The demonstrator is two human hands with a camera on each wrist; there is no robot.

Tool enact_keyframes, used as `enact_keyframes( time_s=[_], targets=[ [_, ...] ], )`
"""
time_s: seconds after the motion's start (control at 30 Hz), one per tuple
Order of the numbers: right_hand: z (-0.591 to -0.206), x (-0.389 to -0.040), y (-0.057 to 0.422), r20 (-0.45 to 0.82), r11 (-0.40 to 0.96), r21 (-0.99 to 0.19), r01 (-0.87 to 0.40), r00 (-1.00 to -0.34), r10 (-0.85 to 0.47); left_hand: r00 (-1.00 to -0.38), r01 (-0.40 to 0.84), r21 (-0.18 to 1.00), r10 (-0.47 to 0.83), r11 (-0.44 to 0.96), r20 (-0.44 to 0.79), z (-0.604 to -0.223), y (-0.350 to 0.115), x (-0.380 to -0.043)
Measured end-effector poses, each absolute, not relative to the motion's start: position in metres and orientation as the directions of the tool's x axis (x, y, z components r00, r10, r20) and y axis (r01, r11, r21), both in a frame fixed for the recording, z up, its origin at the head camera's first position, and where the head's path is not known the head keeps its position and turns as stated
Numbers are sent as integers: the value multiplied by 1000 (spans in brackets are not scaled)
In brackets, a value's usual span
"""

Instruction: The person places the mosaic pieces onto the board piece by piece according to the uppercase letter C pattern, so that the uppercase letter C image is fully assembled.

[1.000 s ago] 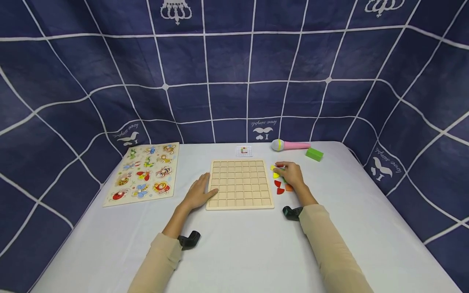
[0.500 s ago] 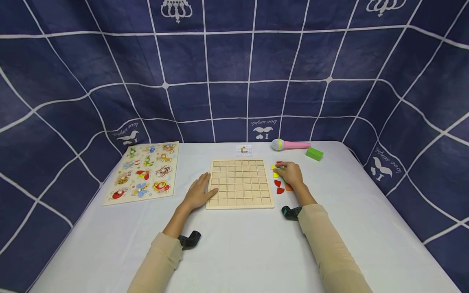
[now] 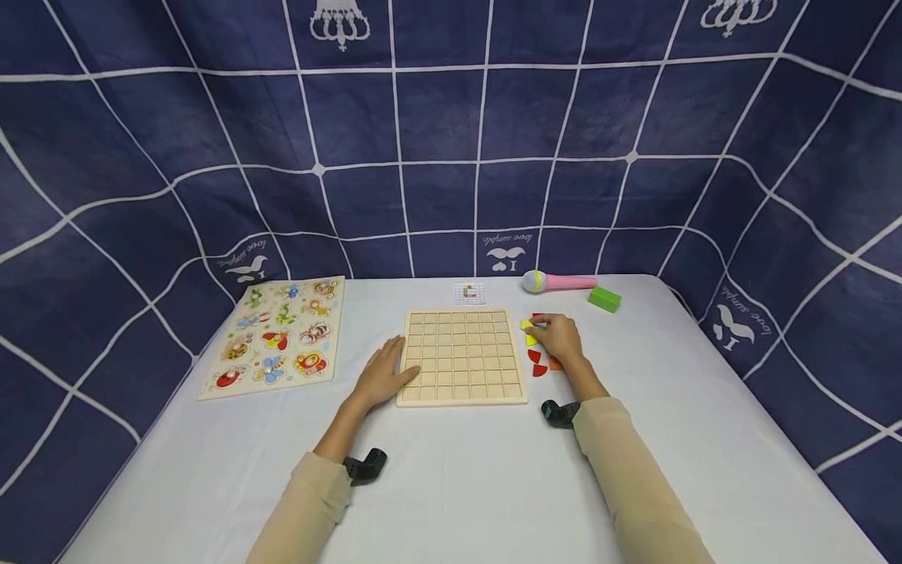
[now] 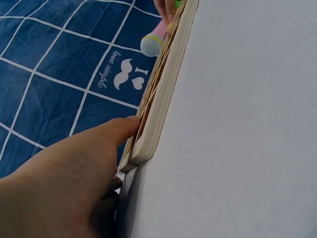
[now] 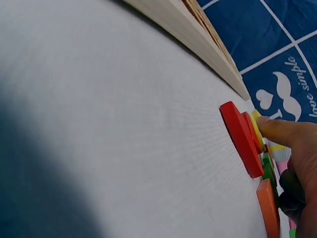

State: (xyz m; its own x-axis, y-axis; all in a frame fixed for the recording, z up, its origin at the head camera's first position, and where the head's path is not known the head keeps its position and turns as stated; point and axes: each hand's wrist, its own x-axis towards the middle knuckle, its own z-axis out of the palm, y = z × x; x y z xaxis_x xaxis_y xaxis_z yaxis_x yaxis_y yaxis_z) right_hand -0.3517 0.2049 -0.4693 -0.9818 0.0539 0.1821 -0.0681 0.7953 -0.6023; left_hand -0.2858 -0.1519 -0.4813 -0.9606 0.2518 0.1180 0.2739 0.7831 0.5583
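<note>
A square wooden grid board (image 3: 461, 356) lies in the middle of the table. My left hand (image 3: 380, 372) rests along its left edge, fingers stretched beside it and thumb on top of the rim, as the left wrist view also shows. To the board's right, my right hand (image 3: 561, 335) pinches a small yellow piece (image 3: 525, 323) between thumb and forefinger, at the table. Another yellow piece (image 3: 531, 339) lies just below it. Red quarter-round pieces (image 3: 539, 370) sit nearer me, beside an orange piece (image 5: 268, 208). A green piece (image 5: 269, 168) is partly hidden by my right hand.
Behind the board lies a small card (image 3: 469, 293) with a coloured grid pattern. A pink toy microphone (image 3: 569, 281) and a green block (image 3: 604, 298) lie at the back right. An insect puzzle board (image 3: 278, 337) is at the left. A dark blue curtain (image 3: 451, 188) surrounds the table.
</note>
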Motion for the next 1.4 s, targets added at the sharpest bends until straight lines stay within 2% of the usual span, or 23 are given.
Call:
enact_keyframes(
  time_s=[0.23,0.47,0.63,0.93,1.4],
  targets=[
    [-459,-346,188,280,745,-650,-151,-959,51,-963,265,634,230,726,139,-484,-149,-284],
    [-442,-350,156,340,712,-661,-235,-941,5,-960,272,619,256,737,116,-483,-150,-286],
    [-441,-356,137,320,701,-674,-233,-947,-7,-952,296,601,282,742,121,-483,-151,-288],
    [-460,-358,116,214,679,-712,-178,-976,-31,-951,298,590,288,750,113,-483,-153,-287],
    [-470,-356,109,203,760,-632,-153,-979,-28,-948,309,595,290,742,130,-483,-153,-287]
  ],
)
